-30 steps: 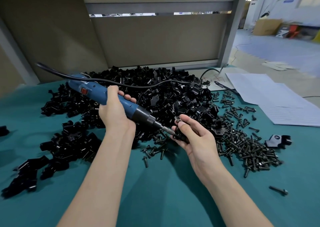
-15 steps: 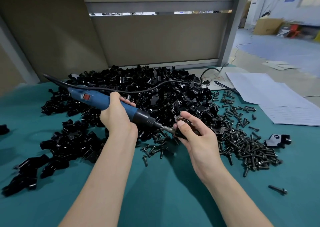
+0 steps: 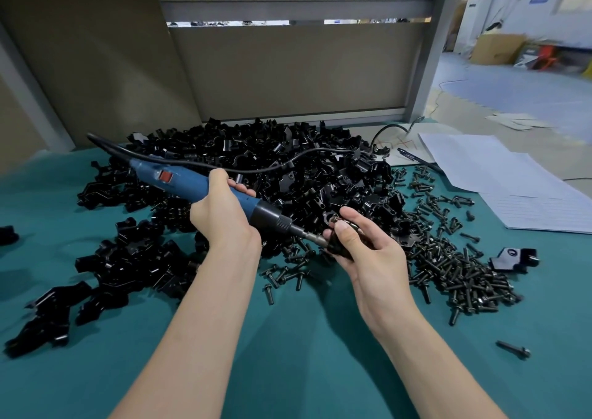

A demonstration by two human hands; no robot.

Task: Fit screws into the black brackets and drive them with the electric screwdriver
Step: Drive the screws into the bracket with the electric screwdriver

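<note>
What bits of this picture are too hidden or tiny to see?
Head view only.
- The bracket: mostly covered by fingers of the right hand.
- The electric screwdriver: its bit tip is hidden against the bracket, so I cannot tell whether it sits in a screw.
- The papers: print too small to read.

Left grip (image 3: 221, 216) wraps the blue electric screwdriver (image 3: 179, 180). The bit is angled toward 4 o'clock, its tip meeting a black bracket (image 3: 336, 247) pinched in the right grip (image 3: 371, 255). Bracket heap (image 3: 272, 162) lies at 12 o'clock and loose screws (image 3: 455, 271) at 3 o'clock on the green surface (image 3: 304, 338).
</note>
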